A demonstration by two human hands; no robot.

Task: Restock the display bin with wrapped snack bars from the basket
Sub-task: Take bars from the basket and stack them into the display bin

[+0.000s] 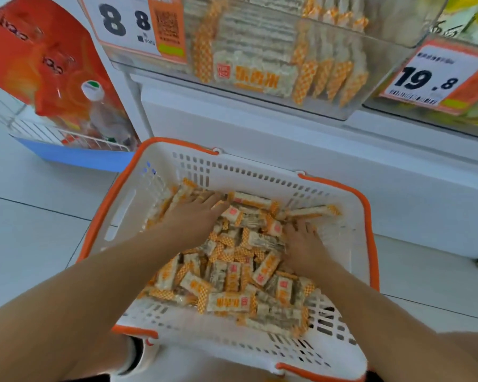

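The wrapped snack bars (232, 271) lie in a loose heap on the floor of the basket (260, 177), white wrappers with orange checked ends pointing every way. The heap fills the middle of the basket and thins out toward its near corner, where the slotted bottom shows bare.

Both hands are down in the basket, on the far half of the heap. The left hand (196, 213) lies palm down on bars near the basket's far left wall, fingers straight and close together, tips reaching toward the far wall; a ring shows on one finger. The right hand (301, 238) lies palm down on bars toward the basket's right wall, fingers spread a little and pressed into the pile. Whether either hand has bars gathered under it I cannot tell, since the palms cover what is beneath.

The basket is white with an orange rim and sits on the pale tiled floor (39, 230), just in front of a white shelf base. Above and beyond the basket, the clear display bin (351, 106) holds more of the same bars, some standing on end against its front. A price sign (127, 23) reading 8.8 hangs at the bin's left, and another price tag (431, 78) reading 19.8 sits to the bin's right. Left of the basket stands a wire rack (53, 133) with a bottle (102, 114) and an orange package (39, 56)
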